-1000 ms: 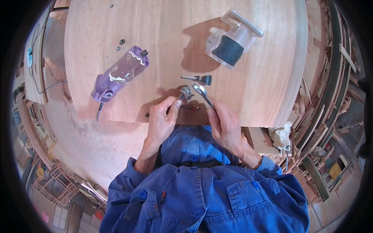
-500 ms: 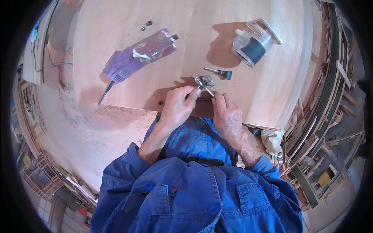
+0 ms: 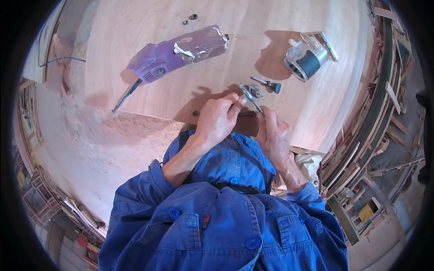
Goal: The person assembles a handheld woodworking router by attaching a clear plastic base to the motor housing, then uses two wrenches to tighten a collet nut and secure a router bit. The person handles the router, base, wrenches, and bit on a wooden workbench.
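Observation:
Over the front edge of the wooden board, both hands meet at a small metal fitting with a rounded part and a slim metal bar. My left hand is closed, thumb and forefinger pinching the fitting at the bar's upper end. My right hand has its fingers curled around the bar's lower end. Just beyond the fitting lies a black-headed screw with a metal shank. To the left rests a purple trim router motor, its casing worn and peeling, with a cord at its end.
A clear plastic and metal router base stands at the right of the board. Two small dark nuts lie at the far side, and a small dark piece near the front edge. Wood strips are piled on the right.
The view has shifted slightly, so the board's things appear further right and higher. Both hands still hold the fitting and bar, whose angle has tilted a little.

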Motion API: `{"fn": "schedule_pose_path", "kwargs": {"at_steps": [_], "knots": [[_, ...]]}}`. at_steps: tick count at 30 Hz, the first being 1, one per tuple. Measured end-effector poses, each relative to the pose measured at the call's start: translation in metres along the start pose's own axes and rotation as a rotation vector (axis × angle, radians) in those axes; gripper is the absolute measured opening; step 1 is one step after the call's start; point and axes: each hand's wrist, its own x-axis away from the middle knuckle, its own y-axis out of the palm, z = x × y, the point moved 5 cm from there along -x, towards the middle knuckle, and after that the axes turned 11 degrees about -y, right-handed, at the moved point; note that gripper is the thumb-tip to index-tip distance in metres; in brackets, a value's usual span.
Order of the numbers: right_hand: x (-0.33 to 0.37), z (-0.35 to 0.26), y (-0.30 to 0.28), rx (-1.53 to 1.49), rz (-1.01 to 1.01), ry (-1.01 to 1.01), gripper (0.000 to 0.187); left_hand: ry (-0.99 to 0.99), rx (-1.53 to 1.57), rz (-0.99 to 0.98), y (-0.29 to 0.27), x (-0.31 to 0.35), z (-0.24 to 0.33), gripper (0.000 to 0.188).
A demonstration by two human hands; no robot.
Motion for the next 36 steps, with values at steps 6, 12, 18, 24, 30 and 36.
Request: {"fn": "schedule_pose_path", "kwargs": {"at_steps": [6, 12, 18, 24, 30, 36], "knots": [[0.003, 0.004, 0.007, -0.029, 0.038, -0.062, 0.014, 0.007, -0.012, 0.028, -0.001, 0.002, 0.006, 0.028], [0.002, 0.013, 0.015, 0.116, -0.171, 0.083, 0.006, 0.041, -0.038, 0.066, 0.002, 0.002, 0.002, 0.031], [0.003, 0.007, 0.007, 0.04, -0.032, -0.001, 0.018, 0.087, 0.025, 0.134, 0.001, 0.005, 0.002, 0.034], [-0.003, 0.024, 0.022, 0.111, -0.187, 0.02, 0.017, 0.041, -0.058, 0.126, -0.002, 0.003, 0.005, 0.033], [-0.012, -0.015, -0.023, -0.044, 0.044, -0.156, 0.006, 0.154, -0.013, 0.228, 0.001, 0.006, -0.002, 0.03], [0.0, 0.023, 0.016, 0.26, -0.226, 0.002, 0.013, 0.108, -0.103, 0.224, 0.005, 0.008, 0.003, 0.027]]}}
